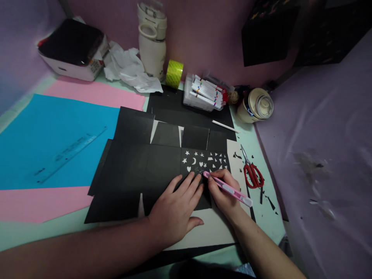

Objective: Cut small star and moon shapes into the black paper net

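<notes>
A sheet of black card [130, 162] lies flat with slits and flaps along its edges. Small stars, hearts, a moon and triangles are cut through its right part, showing pale beneath. My left hand [177, 209] rests on the card with fingers stretched out, just below the cut shapes. My right hand [225, 193] grips a pink craft knife [228, 188] like a pen, its tip at the card near my left fingertips. The blade itself is too small to make out. Under the card is a white sheet [209, 224].
Red-handled scissors [254, 176] and black paper scraps lie at the right. A clear ruler [72, 153] rests on blue paper [55, 116]. Behind stand a box of markers [203, 93], yellow tape [174, 73], a white bottle [152, 50] and crumpled tissue [124, 69].
</notes>
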Available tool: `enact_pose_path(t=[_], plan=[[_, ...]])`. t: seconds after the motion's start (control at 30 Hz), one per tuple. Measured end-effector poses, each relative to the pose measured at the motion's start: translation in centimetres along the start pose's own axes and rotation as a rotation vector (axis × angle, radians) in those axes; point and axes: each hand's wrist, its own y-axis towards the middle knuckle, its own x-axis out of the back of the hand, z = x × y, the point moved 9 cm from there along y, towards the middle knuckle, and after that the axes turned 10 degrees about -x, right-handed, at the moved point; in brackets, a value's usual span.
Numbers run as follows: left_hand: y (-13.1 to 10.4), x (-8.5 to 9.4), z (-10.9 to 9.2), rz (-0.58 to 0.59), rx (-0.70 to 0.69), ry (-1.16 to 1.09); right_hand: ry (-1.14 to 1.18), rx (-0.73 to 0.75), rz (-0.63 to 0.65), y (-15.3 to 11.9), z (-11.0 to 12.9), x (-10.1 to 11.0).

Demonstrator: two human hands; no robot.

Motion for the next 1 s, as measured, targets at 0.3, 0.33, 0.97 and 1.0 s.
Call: enact_pose_path(t=[0.3,0.33,0.97,1.0], plan=[[-0.06,0.00,-0.07,0.013,0.004,0.001,-0.020,0.037,0.018,-0.29,0.09,-0.23],[-0.06,-0.01,-0.09,0.013,0.005,0.001,-0.020,0.034,0.019,-0.28,0.08,-0.23],[0.07,-0.15,-0.04,0.009,0.000,0.002,-0.019,0.039,0.006,-0.29,-0.15,-0.26],[0.05,-0.18,-0.05,0.010,0.000,0.002,-0.019,0.040,0.007,-0.30,-0.15,-0.28]])
